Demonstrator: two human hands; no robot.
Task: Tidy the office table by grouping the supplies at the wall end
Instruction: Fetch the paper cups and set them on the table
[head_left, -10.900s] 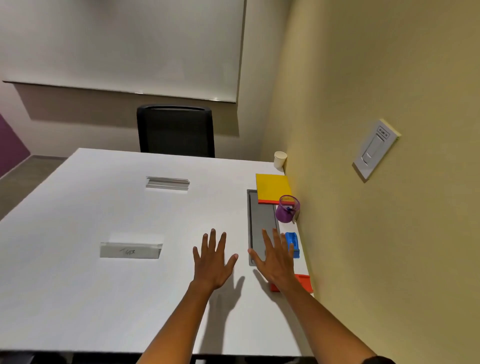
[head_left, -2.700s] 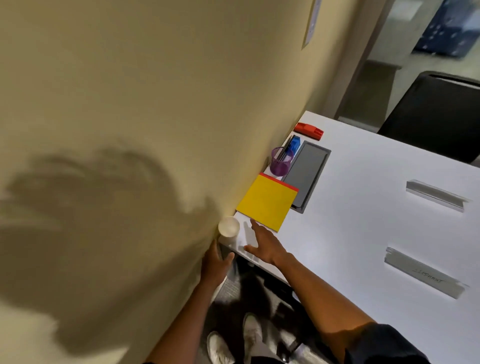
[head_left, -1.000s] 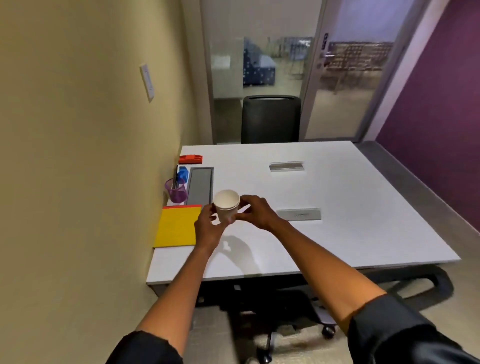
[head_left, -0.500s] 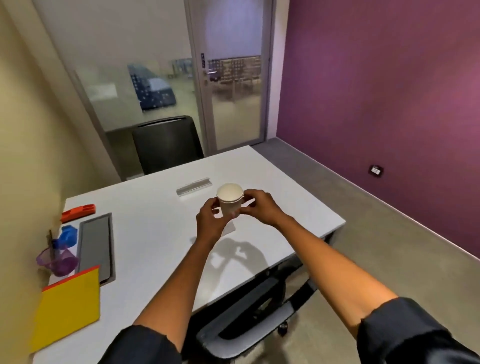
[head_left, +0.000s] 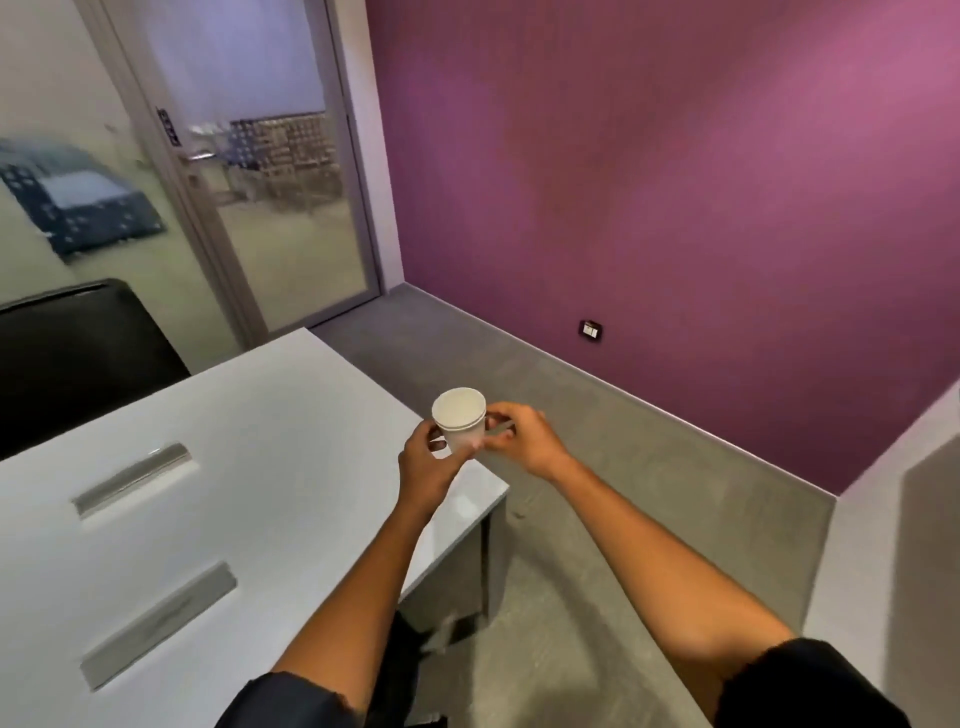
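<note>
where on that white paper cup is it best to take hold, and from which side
Probably the side wall just below the rim of the small white paper cup, taken from the sides rather than from above. It stands upright with its mouth open upward, and its round tapered wall suits a wrap-around grip. The left hand and right hand hold it so, from opposite sides, above the corner of the white table.

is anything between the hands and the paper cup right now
No. Both hands already hold the paper cup: the left hand and the right hand each have fingers on its sides, above the corner of the white table.
</note>
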